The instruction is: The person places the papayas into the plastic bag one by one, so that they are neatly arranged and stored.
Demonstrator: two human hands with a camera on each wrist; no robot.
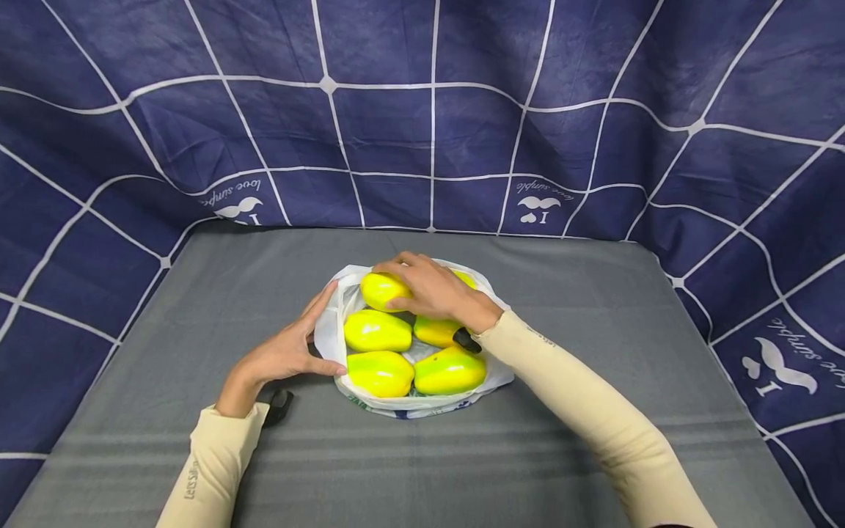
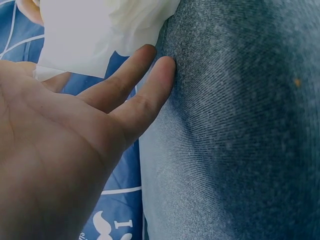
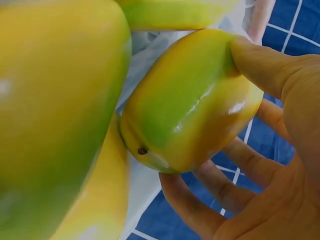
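A white plastic bag (image 1: pixel 328 330) stands with its mouth spread, holding several glossy yellow-green mangoes (image 1: pixel 378 331). My right hand (image 1: pixel 432 287) reaches over the bag and grips a mango (image 1: pixel 381 292) at its far left side. The right wrist view shows this mango (image 3: pixel 190 102) between thumb and curled fingers, a dark stem spot at its end. Along the bag's left side lies my left hand (image 1: pixel 290 348), its thumb at the rim and its fingers extended against the outer wall. In the left wrist view, two fingers (image 2: pixel 142 102) are nearly straight beside the white plastic.
A grey cloth (image 1: pixel 317 469) covers the table under the bag. Blue fabric (image 1: pixel 383 132) with white grid lines hangs behind and at both sides. A dark strap piece (image 1: pixel 279 407) shows at the left wrist, another (image 1: pixel 467 340) at the right.
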